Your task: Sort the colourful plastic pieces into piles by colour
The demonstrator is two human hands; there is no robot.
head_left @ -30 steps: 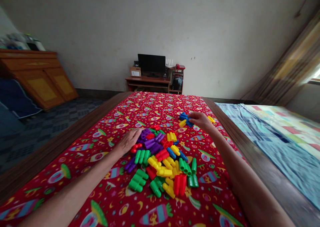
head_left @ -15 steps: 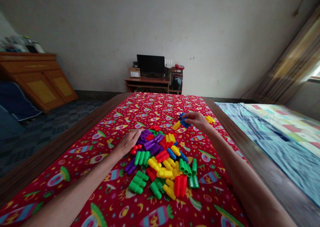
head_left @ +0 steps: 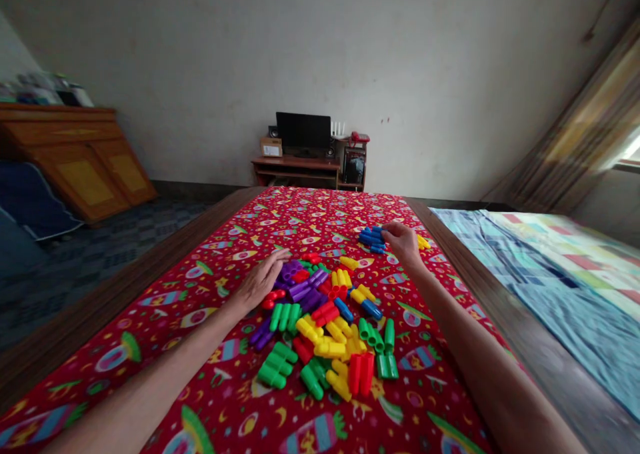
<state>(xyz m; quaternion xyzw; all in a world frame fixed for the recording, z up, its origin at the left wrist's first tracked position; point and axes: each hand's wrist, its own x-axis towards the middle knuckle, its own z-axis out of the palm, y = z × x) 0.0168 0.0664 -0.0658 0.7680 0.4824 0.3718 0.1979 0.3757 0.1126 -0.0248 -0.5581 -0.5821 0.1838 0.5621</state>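
Note:
My left hand [head_left: 264,282] lies with its fingers stretched out at the left edge of a mixed heap of plastic toy building blocks. Its fingertips are beside the purple blocks [head_left: 291,269]. Farther back on the right, my right hand [head_left: 403,241] pinches the end of a blue block [head_left: 376,231] in a small blue cluster; its inner fingers are partly hidden. In the heap are green blocks [head_left: 287,317], yellow blocks [head_left: 329,349], red blocks [head_left: 361,373] and a few blue ones. A lone yellow block [head_left: 349,263] sits at the heap's back edge.
A red patterned cloth [head_left: 200,374] covers the table, whose dark wooden edge [head_left: 465,261] shows on the right. Some yellow blocks [head_left: 423,242] lie behind my right hand. A bed [head_left: 565,261] stands to the right, a cabinet [head_left: 85,167] to the left, and a monitor [head_left: 303,131] on a far desk.
My right hand has shifted slightly right and now rests by the blue cluster. Yellow blocks have come to lie nearer the heap. My left hand's fingers have lifted and straightened a little.

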